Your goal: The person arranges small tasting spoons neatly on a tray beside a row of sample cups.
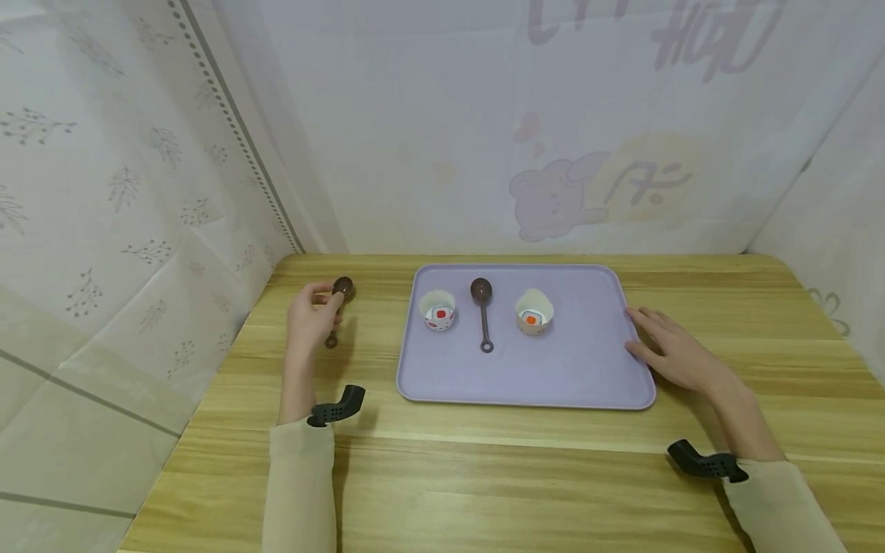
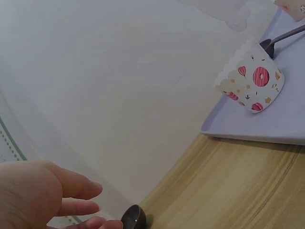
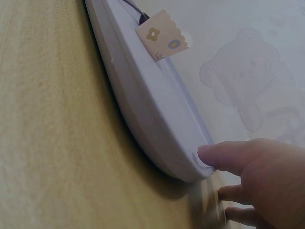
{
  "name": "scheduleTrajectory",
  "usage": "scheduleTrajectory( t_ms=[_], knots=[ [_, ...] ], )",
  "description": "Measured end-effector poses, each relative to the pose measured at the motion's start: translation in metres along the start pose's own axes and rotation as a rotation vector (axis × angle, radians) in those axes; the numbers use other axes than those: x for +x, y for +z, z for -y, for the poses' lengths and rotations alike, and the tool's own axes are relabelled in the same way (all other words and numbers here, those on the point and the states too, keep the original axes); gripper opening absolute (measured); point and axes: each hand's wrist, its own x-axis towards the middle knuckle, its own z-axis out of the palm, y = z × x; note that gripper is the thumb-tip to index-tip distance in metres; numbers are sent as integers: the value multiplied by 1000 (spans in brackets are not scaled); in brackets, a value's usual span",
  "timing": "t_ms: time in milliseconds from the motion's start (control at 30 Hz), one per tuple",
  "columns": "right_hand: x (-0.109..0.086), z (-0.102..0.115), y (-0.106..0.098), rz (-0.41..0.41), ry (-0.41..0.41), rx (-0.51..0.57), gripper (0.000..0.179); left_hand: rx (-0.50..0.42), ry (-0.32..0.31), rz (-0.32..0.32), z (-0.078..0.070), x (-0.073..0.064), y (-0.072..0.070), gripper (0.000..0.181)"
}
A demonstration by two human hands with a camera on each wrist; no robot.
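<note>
In the head view my left hand (image 1: 314,316) is over a brown spoon (image 1: 331,341) on the wooden table, left of the tray. Its thumb overlaps the spoon's neck there; in the left wrist view the fingertips lie right by the dark bowl, with the thumb apart. My right hand (image 1: 674,351) rests at the right rim of a lilac tray (image 1: 581,376), its fingers extended and the thumb tip on the rim. On the tray stand a white patterned paper cup (image 1: 439,322), a second brown spoon (image 1: 485,319) and a pinkish paper cup (image 1: 532,326).
A small piece with a red patch (image 1: 441,314) sits in the left cup, and one with an orange patch (image 1: 531,319) in the right cup. Pale printed cloth (image 1: 415,153) hangs behind and beside the wooden table (image 1: 484,476).
</note>
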Motion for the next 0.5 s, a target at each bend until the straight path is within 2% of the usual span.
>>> scheduleTrajectory(
  t_ms=[500],
  knots=[
    [0,0,0,-1,-5,6,71,-19,-14,-16,9,2,1,46]
  ],
)
